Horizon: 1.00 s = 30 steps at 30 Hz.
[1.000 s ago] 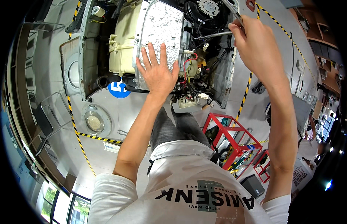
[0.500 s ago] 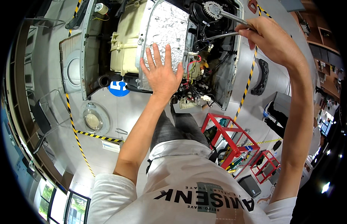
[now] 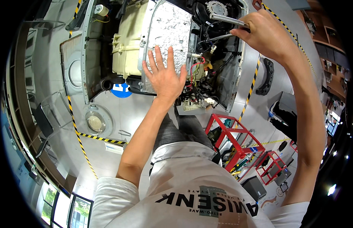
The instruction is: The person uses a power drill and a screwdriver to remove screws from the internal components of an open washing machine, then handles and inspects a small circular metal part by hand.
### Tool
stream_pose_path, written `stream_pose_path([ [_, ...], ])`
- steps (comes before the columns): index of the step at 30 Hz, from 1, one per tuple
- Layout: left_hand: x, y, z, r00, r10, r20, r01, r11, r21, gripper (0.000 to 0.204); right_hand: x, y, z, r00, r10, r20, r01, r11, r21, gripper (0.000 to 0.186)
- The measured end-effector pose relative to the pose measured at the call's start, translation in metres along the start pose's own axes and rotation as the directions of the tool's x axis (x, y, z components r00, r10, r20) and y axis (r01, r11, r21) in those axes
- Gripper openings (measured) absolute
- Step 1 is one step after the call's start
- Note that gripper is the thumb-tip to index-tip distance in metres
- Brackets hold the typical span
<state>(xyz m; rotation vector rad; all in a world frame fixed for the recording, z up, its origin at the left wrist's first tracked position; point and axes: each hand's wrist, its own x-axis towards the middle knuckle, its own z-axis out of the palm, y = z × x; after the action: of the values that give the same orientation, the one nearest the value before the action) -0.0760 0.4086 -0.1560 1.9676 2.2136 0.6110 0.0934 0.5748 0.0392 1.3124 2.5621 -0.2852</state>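
Observation:
My left hand (image 3: 165, 81) lies flat with fingers spread on a silver foil-covered panel (image 3: 167, 28) of an opened front-load washing machine. At the upper right, my right hand (image 3: 265, 36) is closed round slim metal bars. The upper metal bar (image 3: 229, 19) has a ribbed surface; the lower metal bar (image 3: 220, 38) points to the black parts inside the machine. Whether they form one tool or two I cannot tell. Beside them are a toothed light-coloured wheel (image 3: 216, 8), a red wire (image 3: 197, 64) and a tangle of wiring. A cream drum housing (image 3: 127, 47) stands left of the foil panel.
A round glass door (image 3: 96, 121) lies on the floor at the left, inside yellow-black tape. Red metal frames (image 3: 237, 144) stand at the lower right. A black curved part (image 3: 265, 76) lies on the floor, and another person's dark trouser leg (image 3: 284, 121) shows beyond.
My right hand has moved a little left, and the upper bar has shifted left and slightly down with it. My left hand stays on the foil panel.

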Motion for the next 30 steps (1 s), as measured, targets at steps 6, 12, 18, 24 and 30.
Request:
stream_pose_path([
  [6, 0.097, 0.042, -0.100, 0.887, 0.328, -0.324, -0.438, 0.820, -0.368, 0.048, -0.015, 0.016, 0.007, 0.988, -0.124, -0.089, 0.129, 0.991, 0.046, 0.023],
  [12, 0.146, 0.089, -0.143, 0.782, 0.561, 0.273, -0.575, 0.817, -0.032, 0.031, -0.007, 0.000, 0.009, 0.962, -0.053, -0.267, 0.071, 0.996, 0.057, 0.023],
  [18, 0.165, 0.079, -0.132, 0.736, 0.656, 0.170, -0.640, 0.755, -0.142, 0.051, -0.022, 0.014, 0.013, 0.950, 0.145, -0.278, -0.153, 0.988, -0.007, 0.028],
  [24, 0.152, 0.078, -0.120, 0.806, 0.591, 0.042, -0.581, 0.803, -0.132, 0.054, -0.020, 0.018, 0.027, 0.903, -0.055, -0.426, 0.000, 0.992, -0.128, 0.023],
  [30, 0.119, 0.092, -0.113, 0.933, 0.354, -0.061, -0.359, 0.916, -0.178, 0.052, -0.025, 0.037, 0.017, 0.853, -0.323, -0.411, 0.271, 0.946, -0.180, 0.013],
])
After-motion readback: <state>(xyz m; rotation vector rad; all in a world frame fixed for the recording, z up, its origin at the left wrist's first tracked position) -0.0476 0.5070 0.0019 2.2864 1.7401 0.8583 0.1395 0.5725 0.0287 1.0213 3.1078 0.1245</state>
